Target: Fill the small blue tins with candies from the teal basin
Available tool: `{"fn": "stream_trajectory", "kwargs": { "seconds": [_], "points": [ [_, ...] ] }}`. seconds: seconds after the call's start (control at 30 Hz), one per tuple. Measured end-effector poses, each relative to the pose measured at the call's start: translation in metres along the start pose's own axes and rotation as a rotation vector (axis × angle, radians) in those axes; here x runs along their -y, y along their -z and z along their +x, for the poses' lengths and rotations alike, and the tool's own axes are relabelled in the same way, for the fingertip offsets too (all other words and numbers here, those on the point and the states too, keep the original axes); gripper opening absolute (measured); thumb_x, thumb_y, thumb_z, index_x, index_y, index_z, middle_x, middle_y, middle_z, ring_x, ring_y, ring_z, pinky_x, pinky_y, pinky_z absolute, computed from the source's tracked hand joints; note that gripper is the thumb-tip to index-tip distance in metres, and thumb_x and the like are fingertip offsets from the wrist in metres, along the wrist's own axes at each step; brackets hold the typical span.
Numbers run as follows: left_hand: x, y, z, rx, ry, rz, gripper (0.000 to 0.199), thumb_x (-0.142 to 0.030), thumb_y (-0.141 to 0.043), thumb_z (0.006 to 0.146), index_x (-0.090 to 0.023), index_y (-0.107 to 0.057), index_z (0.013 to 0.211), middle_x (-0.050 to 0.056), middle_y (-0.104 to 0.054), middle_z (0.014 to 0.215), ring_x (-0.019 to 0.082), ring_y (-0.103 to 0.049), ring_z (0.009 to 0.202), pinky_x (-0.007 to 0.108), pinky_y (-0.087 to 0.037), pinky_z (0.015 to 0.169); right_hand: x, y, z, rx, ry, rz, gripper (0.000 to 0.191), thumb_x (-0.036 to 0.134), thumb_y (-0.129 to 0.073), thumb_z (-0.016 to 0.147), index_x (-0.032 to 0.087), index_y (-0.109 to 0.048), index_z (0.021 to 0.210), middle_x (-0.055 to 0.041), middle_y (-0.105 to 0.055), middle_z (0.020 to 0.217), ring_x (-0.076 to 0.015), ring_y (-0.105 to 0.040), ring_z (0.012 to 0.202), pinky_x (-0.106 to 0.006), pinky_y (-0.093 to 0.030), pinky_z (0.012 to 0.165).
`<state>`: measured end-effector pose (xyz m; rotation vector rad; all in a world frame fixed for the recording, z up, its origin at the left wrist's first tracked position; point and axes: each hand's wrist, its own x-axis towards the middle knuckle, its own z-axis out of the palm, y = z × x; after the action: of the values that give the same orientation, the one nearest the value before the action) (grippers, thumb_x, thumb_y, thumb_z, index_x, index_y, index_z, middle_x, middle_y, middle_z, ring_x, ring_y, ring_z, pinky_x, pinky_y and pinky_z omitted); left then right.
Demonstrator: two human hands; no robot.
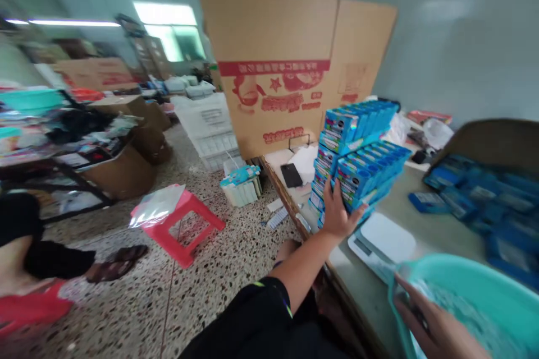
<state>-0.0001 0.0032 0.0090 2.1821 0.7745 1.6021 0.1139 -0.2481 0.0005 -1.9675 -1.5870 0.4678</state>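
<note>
My left hand point(340, 214) is at the near end of a stack of small blue boxes point(370, 171). Its fingers lie along the left side of the nearest box and the thumb is at the lower right, gripping it. The stack stands in several layers, with the boxes lined up in rows. Over the near left rim of a turquoise plastic basin point(467, 266) is my right hand point(433, 317), blurred. Something dark shows by its fingers, too unclear to name. Clear, shiny small pieces lie in the basin. A white digital scale point(385, 238) sits between the stack and basin.
A large cardboard sheet point(273, 33) stands upright behind the stack. More blue packages point(484, 196) lie in a brown container at right. A black phone point(291, 175) rests near the table's left edge. A red stool point(185, 224) and a seated person's leg point(63, 258) are at left.
</note>
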Motion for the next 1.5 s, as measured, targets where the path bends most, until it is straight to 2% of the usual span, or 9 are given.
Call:
{"fn": "stream_trajectory", "kwargs": {
  "seconds": [0.17,0.3,0.47,0.6,0.87,1.13,1.33,1.43,1.5],
  "points": [
    [-0.024,0.014,-0.014,-0.029,0.07,-0.03,0.082,-0.053,-0.061,0.093,-0.018,-0.022,0.156,0.025,-0.017,0.166,0.038,-0.014,0.159,0.065,-0.02,0.126,0.047,0.039,0.006,0.222,-0.111,-0.19,0.05,0.041,-0.041,0.1,0.021,-0.064,0.14,-0.0162,-0.074,0.122,-0.0331,-0.074,0.102,-0.041,-0.057,0.085],
    [-0.056,0.032,-0.035,0.34,-0.249,-0.221,0.035,-0.028,-0.061,0.094,-0.026,-0.058,0.129,0.011,-0.059,0.139,0.028,-0.05,0.141,0.059,-0.03,0.125,0.05,0.068,0.016,0.202,-0.127,-0.098,0.043,0.035,-0.05,0.099,0.022,-0.066,0.137,-0.0103,-0.078,0.108,-0.025,-0.073,0.09,-0.034,-0.054,0.078],
    [-0.08,0.022,-0.039,0.852,-0.218,-0.386,0.045,-0.034,-0.069,0.09,-0.019,-0.061,0.132,0.013,-0.061,0.14,0.027,-0.055,0.137,0.047,-0.05,0.114,0.045,0.121,-0.023,-0.401,-0.311,-0.117,0.035,0.043,-0.06,0.094,0.021,-0.073,0.118,-0.0039,-0.075,0.084,-0.0171,-0.063,0.066,-0.03,-0.045,0.063],
    [-0.074,0.007,-0.023,0.899,-0.291,-0.374,0.024,-0.021,-0.065,0.089,-0.02,-0.072,0.112,0.008,-0.073,0.125,0.025,-0.065,0.126,0.046,-0.054,0.109,0.024,0.151,-0.104,-1.024,-0.66,-0.315,0.033,0.048,-0.059,0.093,0.02,-0.069,0.078,-0.0009,-0.058,0.059,-0.0158,-0.05,0.055,-0.031,-0.034,0.056],
    [-0.112,-0.022,0.011,0.794,-0.414,-0.175,0.021,-0.012,-0.053,0.088,-0.022,-0.071,0.09,0.002,-0.078,0.095,0.023,-0.074,0.093,0.042,-0.056,0.088,-0.07,0.118,-0.211,-0.947,-1.157,-0.277,0.038,0.054,-0.047,0.09,0.022,-0.058,0.073,-0.0074,-0.061,0.07,-0.0235,-0.054,0.068,-0.034,-0.034,0.063],
    [-0.206,-0.071,-0.01,1.614,-0.731,0.076,0.047,-0.021,-0.064,0.085,-0.023,-0.061,0.132,0.01,-0.071,0.116,0.029,-0.07,0.104,0.036,-0.054,0.082,-0.106,0.1,-0.232,-0.843,-1.145,-0.195,0.029,0.043,-0.052,0.088,0.018,-0.065,0.082,-0.0111,-0.066,0.087,-0.0251,-0.06,0.084,-0.037,-0.045,0.079],
    [-0.195,-0.092,-0.033,1.698,-0.72,0.223,0.016,-0.012,-0.058,0.084,-0.018,-0.062,0.098,0.012,-0.063,0.109,0.024,-0.067,0.081,0.031,-0.043,0.068,-0.085,0.105,-0.215,-1.116,-1.082,-0.185,0.035,0.032,-0.045,0.097,0.014,-0.065,0.118,-0.0153,-0.07,0.107,-0.0271,-0.065,0.097,-0.042,-0.05,0.09],
    [-0.191,-0.098,-0.034,1.721,-0.71,0.181,0.016,-0.007,-0.055,0.081,-0.02,-0.059,0.09,0.008,-0.063,0.095,0.022,-0.062,0.074,0.03,-0.036,0.063,-0.056,0.11,-0.177,-1.199,-0.765,-0.202,0.032,0.025,-0.043,0.1,0.017,-0.064,0.123,-0.0141,-0.07,0.112,-0.0252,-0.064,0.104,-0.041,-0.049,0.095],
    [-0.192,-0.101,-0.033,1.736,-0.699,0.153,0.019,-0.004,-0.05,0.08,-0.022,-0.055,0.085,0.005,-0.061,0.085,0.021,-0.059,0.071,0.029,-0.032,0.061,-0.037,0.112,-0.145,-1.013,-0.503,-0.143,0.028,0.022,-0.046,0.1,0.02,-0.066,0.12,-0.0109,-0.071,0.109,-0.0231,-0.064,0.104,-0.038,-0.047,0.095]
  ]
}}
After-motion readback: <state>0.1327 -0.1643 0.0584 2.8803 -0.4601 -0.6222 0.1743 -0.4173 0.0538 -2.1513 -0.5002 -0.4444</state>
